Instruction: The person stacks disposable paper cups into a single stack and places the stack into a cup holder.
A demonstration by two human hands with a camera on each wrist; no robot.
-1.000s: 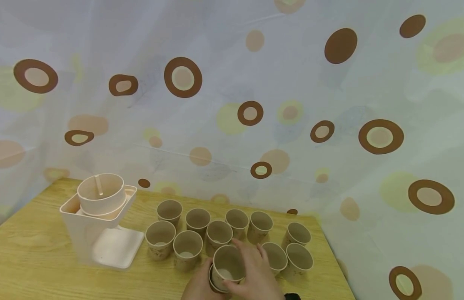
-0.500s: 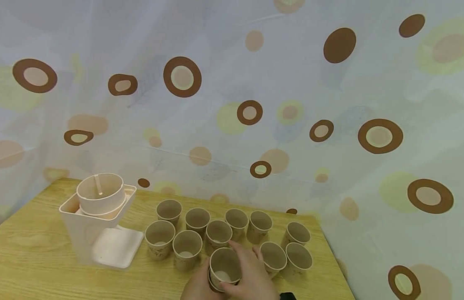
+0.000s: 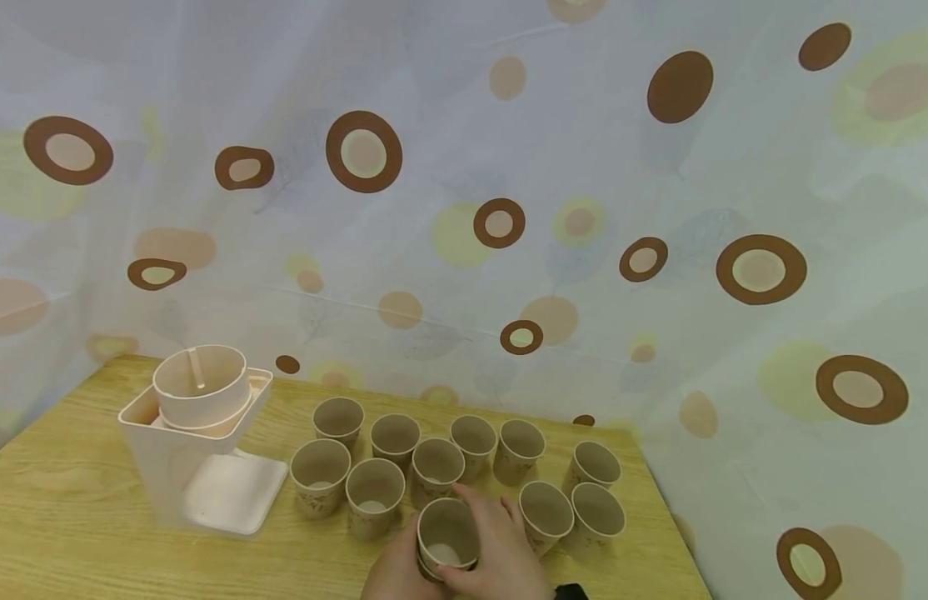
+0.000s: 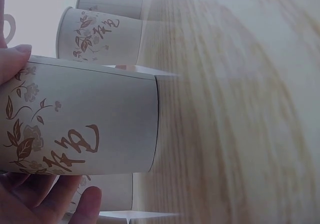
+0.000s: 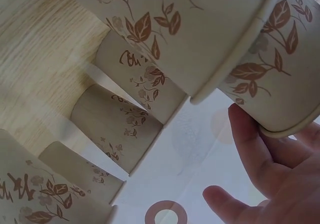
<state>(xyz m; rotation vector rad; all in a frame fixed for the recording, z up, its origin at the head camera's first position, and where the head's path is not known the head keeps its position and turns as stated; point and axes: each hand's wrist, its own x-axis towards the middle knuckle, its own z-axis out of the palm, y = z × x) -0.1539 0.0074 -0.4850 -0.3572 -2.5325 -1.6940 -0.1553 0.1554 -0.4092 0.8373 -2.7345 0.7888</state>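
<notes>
Two floral-printed paper cups stand one inside the other at the front of the group in the head view. My left hand point(image 3: 401, 568) grips the lower cup point(image 4: 105, 119) round its side, thumb on one side and fingers on the other. The upper cup point(image 3: 447, 533) sits upright in it, its rim standing above the lower rim. My right hand point(image 3: 501, 554) holds this upper cup from the right, near its rim. In the right wrist view the upper cup point(image 5: 280, 79) is partly inside the lower one point(image 5: 185, 29), with my fingertips against its wall.
Several single cups point(image 3: 375, 492) stand upright behind and to the left. More cups point(image 3: 599, 512) are at the right. A whitish plastic holder with a round insert point(image 3: 202, 392) and a white square lid or tray point(image 3: 235, 493) stand at left. A patterned curtain point(image 3: 434, 275) hangs behind the wooden table point(image 3: 74, 500).
The upper cup has moved slightly left and sunk deeper into the lower cup, my right hand moving with it. The left hand has stayed nearly still.
</notes>
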